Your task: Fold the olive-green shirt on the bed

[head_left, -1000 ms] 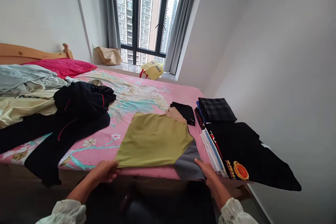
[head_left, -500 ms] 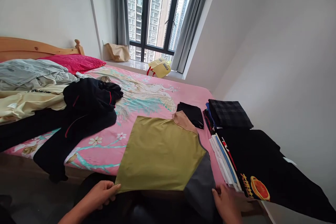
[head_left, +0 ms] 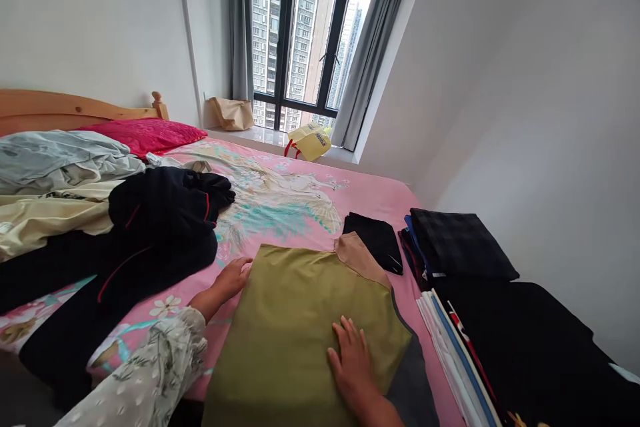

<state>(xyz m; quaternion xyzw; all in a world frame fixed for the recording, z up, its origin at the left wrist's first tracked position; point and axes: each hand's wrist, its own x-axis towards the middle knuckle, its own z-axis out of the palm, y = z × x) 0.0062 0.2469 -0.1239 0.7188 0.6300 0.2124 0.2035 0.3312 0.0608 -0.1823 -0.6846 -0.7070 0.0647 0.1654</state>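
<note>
An olive-green garment (head_left: 290, 307) with a peach-coloured patch at its far right corner and a dark grey panel at its near right lies flat on the bed. My right hand (head_left: 353, 360) rests on its right half, palm down with the fingers a little apart. Beside its far left edge, my left hand (head_left: 233, 282) is on the bedsheet with the fingers stretched towards the cloth, and the fingertips touch or nearly touch that edge. Just beyond the garment's far right corner lies a folded black garment (head_left: 374, 240).
On the right are a dark checked folded cloth (head_left: 463, 240), a row of folded white and blue clothes (head_left: 453, 353) and a spread black garment (head_left: 530, 340). Loose dark clothes (head_left: 165, 213) are heaped at left, with a red pillow (head_left: 150, 135) behind. A yellow bag (head_left: 311, 141) lies by the window.
Both hands have let go of the garment's near corners. My left hand has moved forward to its far left edge, my right hand onto its surface. The garment's near part now lies lower in view.
</note>
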